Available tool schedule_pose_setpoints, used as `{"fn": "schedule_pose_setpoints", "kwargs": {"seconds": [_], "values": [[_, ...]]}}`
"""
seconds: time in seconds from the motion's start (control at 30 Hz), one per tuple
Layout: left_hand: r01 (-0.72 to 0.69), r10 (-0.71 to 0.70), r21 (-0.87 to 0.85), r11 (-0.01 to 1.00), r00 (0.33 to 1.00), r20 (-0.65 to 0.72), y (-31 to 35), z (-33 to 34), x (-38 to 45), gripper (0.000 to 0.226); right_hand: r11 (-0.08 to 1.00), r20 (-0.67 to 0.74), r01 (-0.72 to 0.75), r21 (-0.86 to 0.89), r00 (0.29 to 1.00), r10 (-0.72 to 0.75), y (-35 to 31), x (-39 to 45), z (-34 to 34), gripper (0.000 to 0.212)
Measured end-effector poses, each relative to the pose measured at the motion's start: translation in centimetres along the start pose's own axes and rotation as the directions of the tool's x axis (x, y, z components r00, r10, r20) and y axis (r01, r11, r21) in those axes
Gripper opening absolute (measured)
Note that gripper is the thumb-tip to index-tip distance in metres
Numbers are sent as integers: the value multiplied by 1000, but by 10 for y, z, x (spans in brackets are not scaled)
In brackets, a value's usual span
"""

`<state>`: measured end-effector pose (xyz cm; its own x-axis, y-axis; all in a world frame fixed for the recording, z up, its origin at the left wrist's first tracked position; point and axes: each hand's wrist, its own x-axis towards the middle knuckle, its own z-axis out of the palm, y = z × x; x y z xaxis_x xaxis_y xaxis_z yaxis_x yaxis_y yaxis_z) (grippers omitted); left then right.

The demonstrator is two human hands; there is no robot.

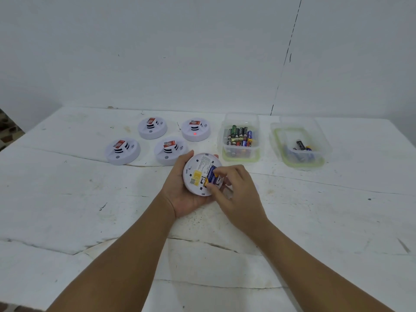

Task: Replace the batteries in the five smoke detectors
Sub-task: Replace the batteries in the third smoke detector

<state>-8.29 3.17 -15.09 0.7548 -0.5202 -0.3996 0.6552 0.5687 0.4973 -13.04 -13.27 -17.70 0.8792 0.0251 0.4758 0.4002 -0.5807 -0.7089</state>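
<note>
Left hand (180,194) cups upturned detector (200,174), steadying its bay | right hand (234,190) pinches blue battery (211,174) there | battery tub (240,138) at 1 o'clock, within reach

This looks like a bare, makeshift workspace in a plain room rather than a fitted workshop or lab. The surface (67,199) is painted white, scuffed, stained and cracked along several lines, and its far edge runs against a blank white wall (157,52) marked with small specks and a thin dark cable (287,57). At the far left corner, a patch of patterned floor tile (7,129) shows.
</note>
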Motion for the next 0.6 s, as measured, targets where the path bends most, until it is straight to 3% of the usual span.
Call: {"fn": "schedule_pose_setpoints", "kwargs": {"seconds": [0.37,0.6], "values": [[27,-27,20,999,999,35,1,-1,3,63,991,10,-38,132,999,37,1,6,1,43],[30,-31,48,998,999,20,2,0,1,59,998,53,-2,64,999,-1,6,3,5,43]]}}
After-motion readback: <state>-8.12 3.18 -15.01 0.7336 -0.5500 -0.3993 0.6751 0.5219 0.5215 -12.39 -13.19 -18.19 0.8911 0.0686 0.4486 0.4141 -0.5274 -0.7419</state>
